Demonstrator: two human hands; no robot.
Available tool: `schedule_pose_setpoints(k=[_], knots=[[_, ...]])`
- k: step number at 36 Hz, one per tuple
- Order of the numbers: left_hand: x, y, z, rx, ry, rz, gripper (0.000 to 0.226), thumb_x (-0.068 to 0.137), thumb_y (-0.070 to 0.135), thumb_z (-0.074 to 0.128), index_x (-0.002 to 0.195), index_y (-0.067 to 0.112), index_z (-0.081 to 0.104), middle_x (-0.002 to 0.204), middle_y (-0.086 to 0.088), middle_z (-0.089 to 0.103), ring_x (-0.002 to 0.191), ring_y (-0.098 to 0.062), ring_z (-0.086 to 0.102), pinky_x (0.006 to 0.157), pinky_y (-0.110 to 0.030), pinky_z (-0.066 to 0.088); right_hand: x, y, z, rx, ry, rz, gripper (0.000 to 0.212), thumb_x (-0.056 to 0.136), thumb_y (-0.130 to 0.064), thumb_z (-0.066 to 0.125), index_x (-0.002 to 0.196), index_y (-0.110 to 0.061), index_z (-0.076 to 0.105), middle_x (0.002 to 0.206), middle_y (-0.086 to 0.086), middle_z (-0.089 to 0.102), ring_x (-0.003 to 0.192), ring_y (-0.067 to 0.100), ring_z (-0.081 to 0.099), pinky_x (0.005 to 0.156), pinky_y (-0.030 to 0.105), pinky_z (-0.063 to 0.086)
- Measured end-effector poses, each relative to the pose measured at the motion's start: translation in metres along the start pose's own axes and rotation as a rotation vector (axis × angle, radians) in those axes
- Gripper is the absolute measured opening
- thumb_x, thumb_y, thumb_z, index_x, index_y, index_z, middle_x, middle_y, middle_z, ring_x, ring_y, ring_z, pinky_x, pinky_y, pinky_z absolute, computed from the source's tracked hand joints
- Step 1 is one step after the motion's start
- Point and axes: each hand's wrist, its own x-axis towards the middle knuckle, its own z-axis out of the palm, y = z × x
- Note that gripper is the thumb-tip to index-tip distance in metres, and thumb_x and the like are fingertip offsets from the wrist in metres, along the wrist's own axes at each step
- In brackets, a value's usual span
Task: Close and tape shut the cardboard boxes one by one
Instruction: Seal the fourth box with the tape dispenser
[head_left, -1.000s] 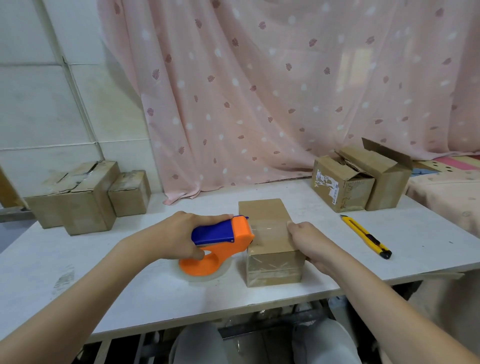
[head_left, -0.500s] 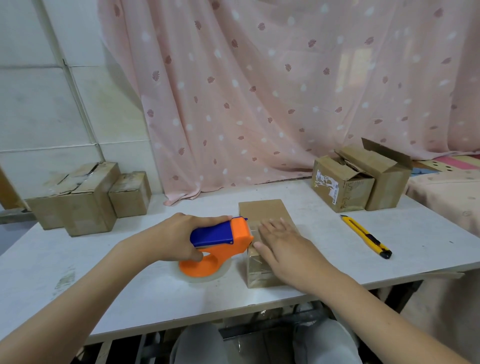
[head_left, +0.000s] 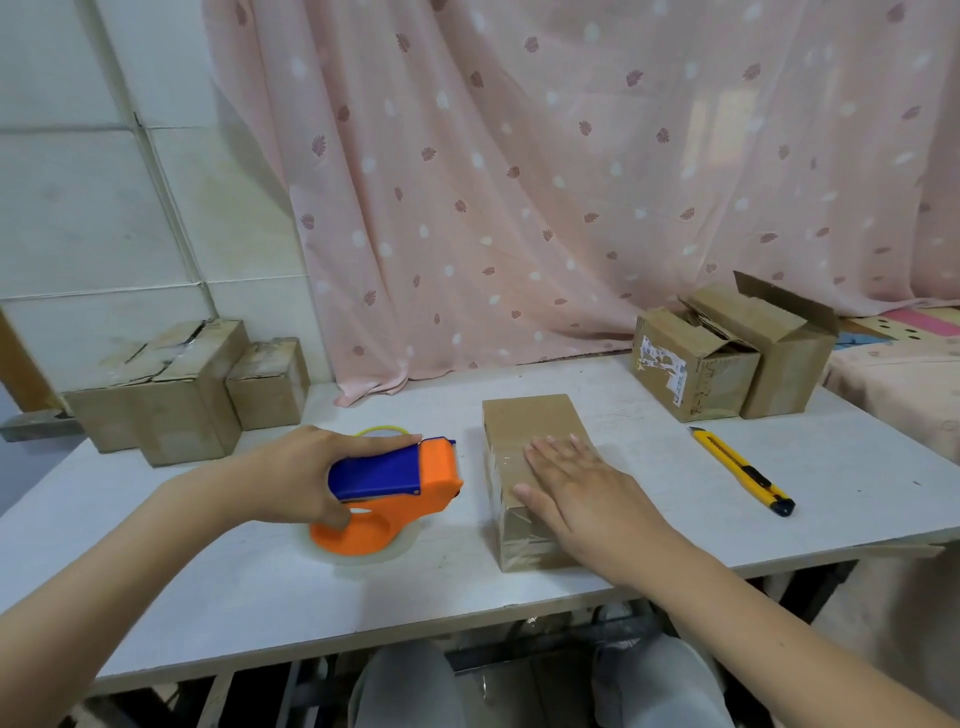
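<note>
Center box (head_left: 530, 431) on the surface (head_left: 249, 587) is closed and taped, right hand (head_left: 576, 488) flat on its top pressing tape, left hand (head_left: 311, 473) grip wrapped round the tape dispenser (head_left: 400, 488) beside it; two open boxes (head_left: 727, 364) back right look untaped.

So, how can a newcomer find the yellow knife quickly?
Look at the white table, on its right half. The yellow utility knife lies flat in front of the two open cardboard boxes. It is the only slim, yellow-and-black thing there.
</note>
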Motion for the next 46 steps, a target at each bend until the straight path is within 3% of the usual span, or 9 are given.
schedule_pose_setpoints(k=[5, 11, 17, 23, 29, 33, 36, 41, 46], knots=[[0.002, 0.003, 0.007, 0.039, 0.083, 0.018, 0.090, 0.076, 0.031, 0.066, 0.127, 0.080, 0.010, 0.071, 0.011, 0.053, 0.066, -0.007, 0.051, 0.055, -0.015, 0.036, 0.015, -0.006, 0.000, 0.147, 0.083, 0.105, 0.055, 0.103, -0.054, 0.019, 0.124, -0.020, 0.057, 0.131, 0.002, 0.057, 0.137, 0.020, 0.038, 0.123, 0.057, 0.006], [0.005, 0.005, 0.008, 0.017, 0.079, 0.034, 0.090, 0.076, 0.031, 0.066, 0.134, 0.077, 0.015, 0.070, 0.013, 0.052, 0.064, -0.007, 0.050, 0.055, -0.015, 0.035, 0.047, -0.020, -0.019, 0.299, -0.076, 0.495, 0.056, 0.091, -0.066, 0.046, 0.128, -0.024, 0.047, 0.141, 0.018, 0.048, 0.137, 0.047, 0.031, 0.110, 0.070, 0.019], [0.004, 0.008, 0.008, 0.049, 0.097, 0.045, 0.089, 0.079, 0.032, 0.066, 0.135, 0.074, 0.013, 0.071, 0.018, 0.049, 0.065, -0.003, 0.048, 0.055, -0.013, 0.034, 0.095, -0.025, -0.015, 0.263, -0.323, 0.679, 0.125, 0.069, -0.070, 0.061, 0.155, -0.018, -0.013, 0.153, 0.028, 0.032, 0.139, 0.051, 0.026, 0.111, 0.061, 0.029], [0.003, 0.005, 0.009, 0.025, 0.090, 0.043, 0.091, 0.077, 0.030, 0.067, 0.134, 0.076, 0.012, 0.071, 0.017, 0.048, 0.065, -0.005, 0.049, 0.055, -0.015, 0.032, 0.075, -0.025, -0.039, 0.242, -0.281, 0.441, 0.067, 0.092, -0.044, 0.066, 0.140, -0.002, 0.048, 0.145, 0.020, 0.046, 0.134, 0.039, 0.044, 0.106, 0.044, 0.038], [0.005, 0.008, 0.008, 0.037, 0.082, 0.041, 0.090, 0.077, 0.033, 0.067, 0.138, 0.073, 0.015, 0.071, 0.018, 0.047, 0.066, -0.004, 0.048, 0.055, -0.014, 0.031, 0.080, -0.026, -0.049, 0.332, -0.312, 0.545, 0.112, 0.085, -0.051, 0.067, 0.152, -0.002, -0.009, 0.138, 0.015, 0.048, 0.107, 0.032, 0.052, 0.082, 0.036, 0.044], [0.001, 0.004, 0.009, -0.049, 0.087, 0.050, 0.092, 0.077, 0.027, 0.069, 0.132, 0.075, 0.014, 0.069, 0.016, 0.049, 0.061, -0.003, 0.049, 0.055, -0.012, 0.037, 0.075, -0.011, -0.056, 0.568, -0.263, 0.530, 0.095, 0.083, -0.043, 0.073, 0.145, -0.006, 0.011, 0.093, 0.002, 0.071, 0.078, 0.016, 0.063, 0.064, 0.029, 0.044], [0.000, 0.006, 0.013, -0.101, 0.107, 0.070, 0.093, 0.075, 0.024, 0.070, 0.132, 0.075, 0.016, 0.066, 0.018, 0.051, 0.062, 0.000, 0.051, 0.055, -0.014, 0.039, 0.071, 0.003, -0.059, 0.640, -0.254, 0.502, 0.073, 0.079, -0.043, 0.076, 0.131, -0.005, 0.041, 0.047, -0.005, 0.055, 0.037, 0.012, 0.052, 0.052, 0.022, 0.039], [-0.005, -0.013, 0.013, -0.055, 0.141, 0.025, 0.092, 0.075, 0.031, 0.070, 0.131, 0.079, 0.016, 0.071, 0.016, 0.053, 0.068, -0.009, 0.054, 0.055, -0.016, 0.038, 0.053, 0.033, -0.062, 0.818, -0.228, 0.536, 0.074, 0.056, -0.056, 0.079, 0.111, -0.007, 0.064, 0.086, 0.012, 0.054, 0.062, 0.031, 0.050, 0.054, 0.038, 0.045], [-0.005, -0.002, 0.012, 0.018, 0.166, 0.020, 0.089, 0.076, 0.031, 0.067, 0.129, 0.078, 0.013, 0.069, 0.014, 0.052, 0.068, -0.006, 0.052, 0.055, -0.014, 0.036, 0.044, 0.049, -0.052, 1.040, -0.242, 0.512, 0.044, 0.086, -0.041, 0.068, 0.117, -0.009, 0.062, 0.094, 0.019, 0.057, 0.063, 0.034, 0.054, 0.054, 0.036, 0.043]])
